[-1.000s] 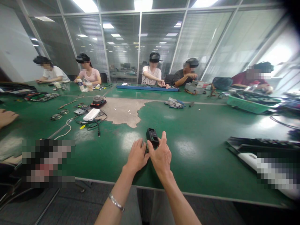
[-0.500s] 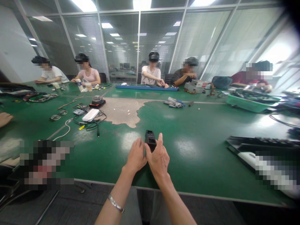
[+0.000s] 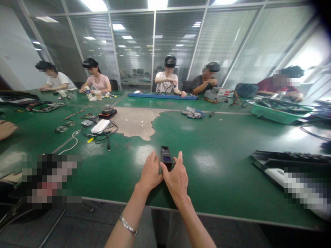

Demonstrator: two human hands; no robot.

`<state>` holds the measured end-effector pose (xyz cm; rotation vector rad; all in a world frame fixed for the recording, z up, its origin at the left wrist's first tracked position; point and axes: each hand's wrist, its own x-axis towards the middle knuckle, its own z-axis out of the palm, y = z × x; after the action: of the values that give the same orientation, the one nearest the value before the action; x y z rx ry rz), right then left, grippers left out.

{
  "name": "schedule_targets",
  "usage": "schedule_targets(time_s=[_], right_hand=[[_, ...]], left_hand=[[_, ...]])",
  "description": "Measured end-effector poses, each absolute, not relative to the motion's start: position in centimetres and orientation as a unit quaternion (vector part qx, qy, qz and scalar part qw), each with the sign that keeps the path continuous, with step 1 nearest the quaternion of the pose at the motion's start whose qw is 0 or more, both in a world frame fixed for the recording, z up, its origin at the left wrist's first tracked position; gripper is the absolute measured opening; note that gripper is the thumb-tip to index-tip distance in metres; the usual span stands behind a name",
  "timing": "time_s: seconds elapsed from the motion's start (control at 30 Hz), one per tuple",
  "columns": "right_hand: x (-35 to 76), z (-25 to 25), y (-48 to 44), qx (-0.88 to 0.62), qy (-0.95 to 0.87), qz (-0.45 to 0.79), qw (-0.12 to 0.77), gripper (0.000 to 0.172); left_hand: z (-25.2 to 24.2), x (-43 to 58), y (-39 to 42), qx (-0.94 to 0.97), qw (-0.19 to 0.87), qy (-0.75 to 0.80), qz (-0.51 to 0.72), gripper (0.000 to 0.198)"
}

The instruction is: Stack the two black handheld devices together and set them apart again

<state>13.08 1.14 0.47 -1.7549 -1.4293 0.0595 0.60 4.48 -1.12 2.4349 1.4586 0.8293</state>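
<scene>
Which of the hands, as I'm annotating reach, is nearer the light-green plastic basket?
Right. The right hand is left of the basket and nearer the camera; the left hand lies farther left, beyond the right hand.

white ceiling panels (image 3: 94,4), overexposed, light the room from well above the fingers (image 3: 153,161); smaller lights show in the glass wall (image 3: 134,48) beyond them. far to the right of the fingers, daylight-pale glare (image 3: 309,53) washes out detail. the glossy surface (image 3: 219,144) carries whitish glare patches just left and right of the fingers, a soft shadow between the wrists, and the floor (image 3: 85,224) nearer than the fingers is dim. wide-angle bending stretches the edges, blurriest far right; black fills the top right corner, and pixel blocks hide faces.
</scene>
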Motion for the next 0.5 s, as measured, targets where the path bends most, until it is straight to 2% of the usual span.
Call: schedule_targets(time_s=[0.27, 0.5], right_hand=[[12.9, 0.1, 1.3, -0.691, -0.566, 0.059, 0.446, 0.096], [12.5, 1.0, 1.5, -0.705, -0.563, 0.076, 0.424, 0.095]], left_hand=[[-1.1, 0.5, 4.6, 0.821, 0.094, 0.489, 0.279, 0.047], [-0.8, 0.6, 4.4, 0.829, 0.088, 0.482, 0.271, 0.043]])
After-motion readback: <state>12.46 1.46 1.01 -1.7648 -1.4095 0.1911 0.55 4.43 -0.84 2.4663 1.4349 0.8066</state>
